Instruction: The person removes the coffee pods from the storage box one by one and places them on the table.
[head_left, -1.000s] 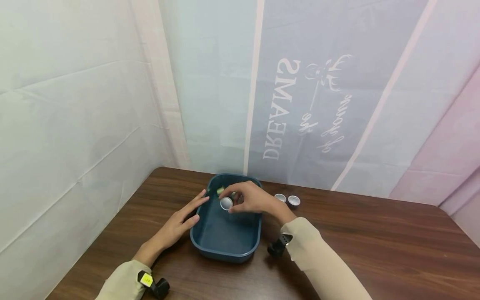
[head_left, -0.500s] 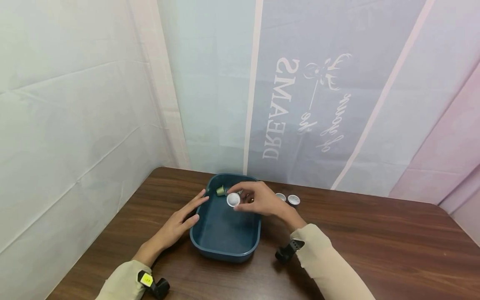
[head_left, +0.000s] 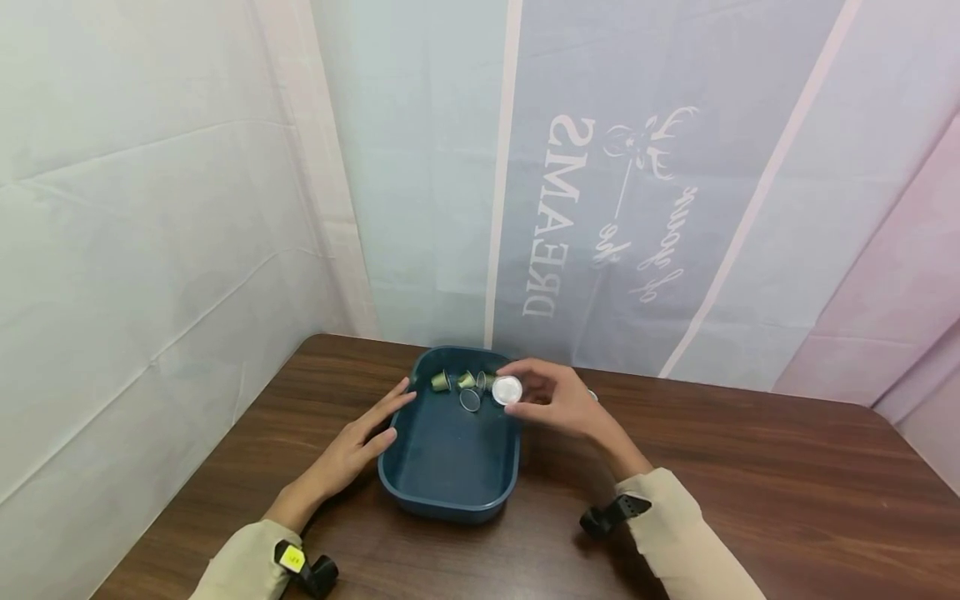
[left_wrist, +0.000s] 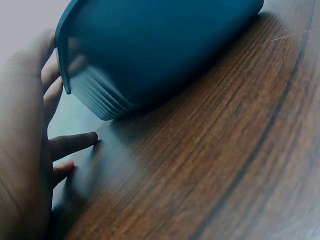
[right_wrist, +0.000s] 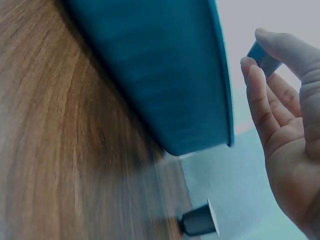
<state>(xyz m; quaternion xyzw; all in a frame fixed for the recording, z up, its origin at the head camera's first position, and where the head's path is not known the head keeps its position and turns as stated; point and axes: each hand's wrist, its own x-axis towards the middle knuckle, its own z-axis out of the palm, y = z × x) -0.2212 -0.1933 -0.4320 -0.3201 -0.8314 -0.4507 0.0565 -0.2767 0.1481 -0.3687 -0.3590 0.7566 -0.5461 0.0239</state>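
Head view looks forward and down from above onto the worktop [head_left: 750,467] and blue tub [head_left: 450,492]; both wrist views sit low at worktop level, close against that tub's outer wall.

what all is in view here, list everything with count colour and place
tub: one, dark blue, on the table between the two hands
capsules in the tub: three at least, greenish gold, lying at the far end
capsule in hand: one, dark body with a silver foil face, over the tub's far right rim
capsule on the table: one, dark with a silver rim, right of the tub, partly hidden in the head view
table: one, dark brown wood
backdrop: pale cloth with mirrored lettering, behind the table
left hand: fingers straight, resting against the tub's left wall
right hand: fingers pinching the capsule in hand
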